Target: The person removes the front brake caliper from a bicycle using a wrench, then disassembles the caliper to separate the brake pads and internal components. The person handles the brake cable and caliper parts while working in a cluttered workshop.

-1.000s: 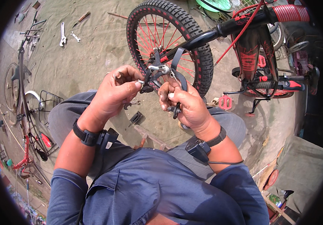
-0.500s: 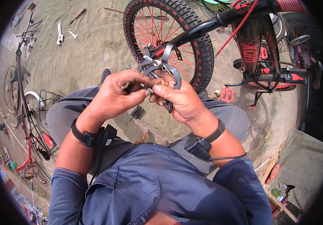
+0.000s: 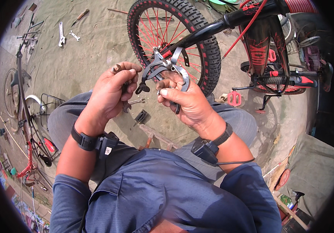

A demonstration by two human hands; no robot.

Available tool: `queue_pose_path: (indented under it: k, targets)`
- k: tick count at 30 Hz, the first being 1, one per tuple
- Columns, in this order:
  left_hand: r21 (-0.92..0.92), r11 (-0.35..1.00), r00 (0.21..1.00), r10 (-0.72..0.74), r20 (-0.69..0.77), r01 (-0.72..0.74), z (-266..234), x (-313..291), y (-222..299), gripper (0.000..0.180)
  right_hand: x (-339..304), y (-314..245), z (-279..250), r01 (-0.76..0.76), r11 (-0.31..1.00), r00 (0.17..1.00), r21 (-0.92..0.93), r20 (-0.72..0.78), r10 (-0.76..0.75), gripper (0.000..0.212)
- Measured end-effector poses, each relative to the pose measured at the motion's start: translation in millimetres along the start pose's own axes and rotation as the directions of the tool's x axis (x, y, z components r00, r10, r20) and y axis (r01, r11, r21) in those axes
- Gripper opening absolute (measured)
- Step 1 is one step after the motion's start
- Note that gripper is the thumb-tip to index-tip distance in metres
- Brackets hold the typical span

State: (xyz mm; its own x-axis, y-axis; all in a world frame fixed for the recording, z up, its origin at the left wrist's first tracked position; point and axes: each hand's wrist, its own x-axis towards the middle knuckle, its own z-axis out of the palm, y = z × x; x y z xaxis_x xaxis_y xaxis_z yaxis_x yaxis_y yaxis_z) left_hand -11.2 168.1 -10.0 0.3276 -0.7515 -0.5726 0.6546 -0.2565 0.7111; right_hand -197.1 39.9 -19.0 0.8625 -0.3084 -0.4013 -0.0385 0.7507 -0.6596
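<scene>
My right hand is closed around a bicycle caliper brake, whose grey curved arms and bolt stand up past the fingers. A small shiny metal piece shows between the thumb and forefinger of that hand, too small to name. To the left, apart from the brake, my left hand is closed with its fingers curled. The end of a brownish object sticks out at its top; the rest is hidden in the grip. Behind the brake is the black fork with the knobby, red-spoked wheel.
Wrenches and a wooden-handled tool lie on the green ground cloth at far left. Another wrench and a black ribbed part lie between my knees. The black and red bicycle frame stands at right, with a red pedal.
My hands have come apart. The left hand has drawn back to the left from the brake, uncovering its dark lower arm. My right hand still holds the brake and has barely moved.
</scene>
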Motion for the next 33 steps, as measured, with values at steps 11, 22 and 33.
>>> queue_pose_path:
  k: [11, 22, 33]
  targets:
    - [0.001, 1.0, 0.993, -0.009, -0.118, 0.009, -5.9, 8.7, -7.0, 0.023, -0.3, -3.1, -3.5, -0.006, 0.997, 0.998, 0.081, 0.068, 0.0, 0.037]
    - [0.133, 0.981, 0.988, -0.148, 0.046, 0.141, 0.2, 4.9, -7.8, 0.015, -4.7, -13.2, -5.7, -0.072, 0.99, 0.986, 0.121, 0.161, 0.052, 0.061]
    - [0.122, 0.992, 0.998, 0.002, 0.057, -0.009, -5.1, 3.7, -8.7, 0.015, 0.6, -12.8, -14.6, -0.095, 0.993, 0.98, 0.074, 0.183, 0.08, 0.051]
